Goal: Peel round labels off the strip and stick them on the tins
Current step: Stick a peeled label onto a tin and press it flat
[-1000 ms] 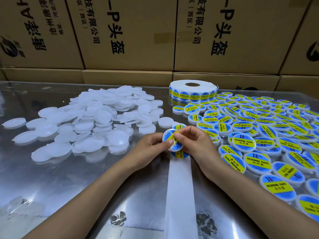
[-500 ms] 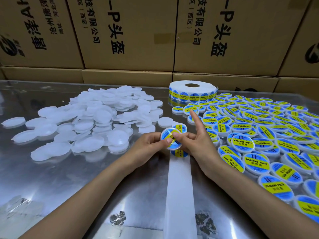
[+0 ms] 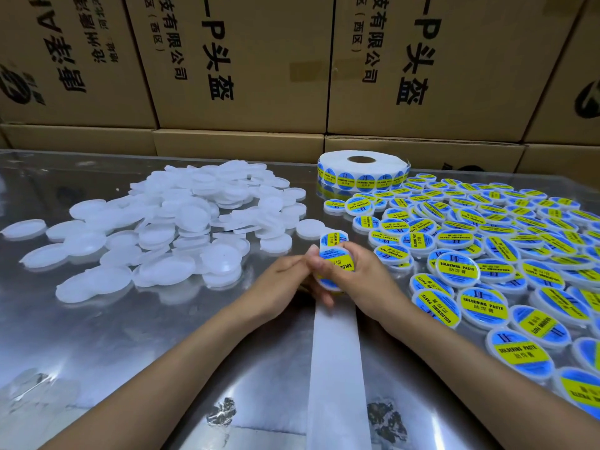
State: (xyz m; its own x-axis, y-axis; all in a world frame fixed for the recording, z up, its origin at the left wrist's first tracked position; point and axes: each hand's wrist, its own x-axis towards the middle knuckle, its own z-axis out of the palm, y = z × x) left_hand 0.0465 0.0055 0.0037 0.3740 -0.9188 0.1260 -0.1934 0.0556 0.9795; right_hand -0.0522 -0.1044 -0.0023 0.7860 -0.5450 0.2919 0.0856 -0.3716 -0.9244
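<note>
The labelled round white plastic tin (image 3: 334,267) is pinched between both hands over the white backing strip (image 3: 334,352). The right hand (image 3: 367,280) grips from the strip's right, the left hand (image 3: 285,280) from its left; the next label (image 3: 333,239) lies just beyond, along the strip's long axis.

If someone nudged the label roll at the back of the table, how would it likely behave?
The label roll lies flat on its broad face on the steel table, so it would probably slide, not roll or tip. It looks thickly wound, so likely fairly heavy for paper. The backing strip trailing toward the person looks thin and floppy.
</note>
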